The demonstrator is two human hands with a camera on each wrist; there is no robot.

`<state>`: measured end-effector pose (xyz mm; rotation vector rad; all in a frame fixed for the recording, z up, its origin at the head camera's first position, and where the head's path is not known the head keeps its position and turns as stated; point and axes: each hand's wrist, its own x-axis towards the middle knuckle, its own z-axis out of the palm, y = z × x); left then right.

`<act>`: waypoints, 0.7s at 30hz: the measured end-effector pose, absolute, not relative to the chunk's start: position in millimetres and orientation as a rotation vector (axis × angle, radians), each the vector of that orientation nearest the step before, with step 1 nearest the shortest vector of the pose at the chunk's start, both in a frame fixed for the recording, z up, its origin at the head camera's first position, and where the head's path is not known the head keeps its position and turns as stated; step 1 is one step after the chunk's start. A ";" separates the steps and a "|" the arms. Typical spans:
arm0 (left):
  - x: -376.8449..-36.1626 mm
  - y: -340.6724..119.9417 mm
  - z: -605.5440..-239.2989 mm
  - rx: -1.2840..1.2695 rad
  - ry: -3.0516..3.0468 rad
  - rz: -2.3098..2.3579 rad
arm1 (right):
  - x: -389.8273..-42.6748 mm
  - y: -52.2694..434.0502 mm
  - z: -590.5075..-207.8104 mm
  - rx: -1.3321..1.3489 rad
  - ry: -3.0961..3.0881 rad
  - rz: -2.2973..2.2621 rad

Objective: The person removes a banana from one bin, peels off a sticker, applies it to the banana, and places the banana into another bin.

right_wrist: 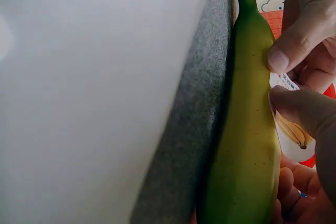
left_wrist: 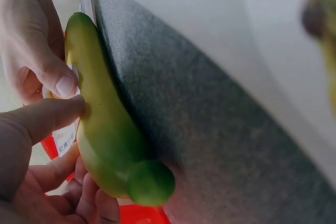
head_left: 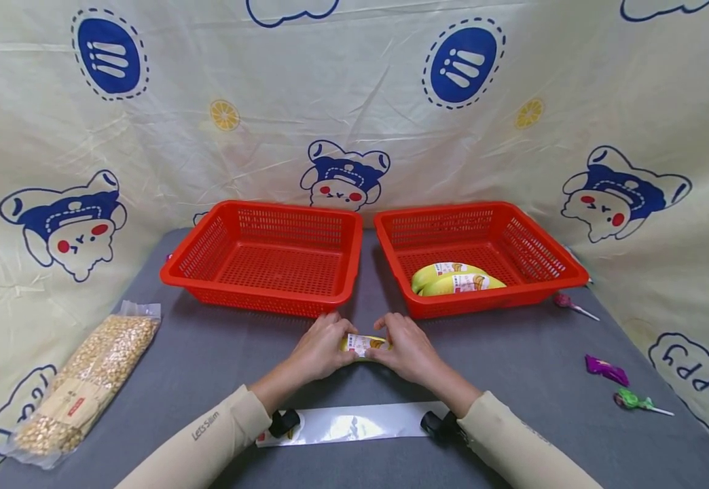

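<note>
Both the left hand (head_left: 320,350) and right hand (head_left: 409,350) grip a labelled banana (head_left: 363,344); sleeve (head_left: 208,435) reads "Let's Slim".

Your grip sits mid-table, on a banana (head_left: 363,344) lying on the grey felt tabletop (head_left: 513,353). Just beyond it stand two red baskets: the left basket (head_left: 265,258) and the right basket (head_left: 479,255). Just nearer you than the grip lies a glossy white strip (head_left: 354,422). Far to its left rests a clear bag of kernels (head_left: 85,380). Well to the right lie a pink lollipop (head_left: 568,303), a purple candy (head_left: 606,369) and a green lollipop (head_left: 635,402).
</note>
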<state>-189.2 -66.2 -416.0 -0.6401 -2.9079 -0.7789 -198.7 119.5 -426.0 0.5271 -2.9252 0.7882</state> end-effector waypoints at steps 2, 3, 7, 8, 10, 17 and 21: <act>-188.5 -66.6 -415.9 -0.659 -2.906 -0.760 | -198.6 121.7 -427.2 0.555 -2.931 0.747; -188.3 -66.9 -415.9 -0.665 -2.907 -0.756 | -198.3 123.2 -427.6 0.561 -2.937 0.732; -188.0 -67.6 -416.1 -0.679 -2.895 -0.748 | -197.6 129.6 -429.9 0.578 -2.959 0.721; -188.1 -67.7 -416.6 -0.679 -2.892 -0.739 | -197.7 130.5 -430.6 0.575 -2.967 0.730; -187.5 -67.9 -417.6 -0.680 -2.887 -0.734 | -198.1 130.8 -431.9 0.570 -2.975 0.757; -185.1 -68.1 -419.8 -0.674 -2.894 -0.772 | -201.5 125.0 -433.6 0.529 -2.966 0.829; -186.2 -68.0 -418.4 -0.672 -2.904 -0.796 | -203.5 127.9 -431.0 0.501 -2.993 0.890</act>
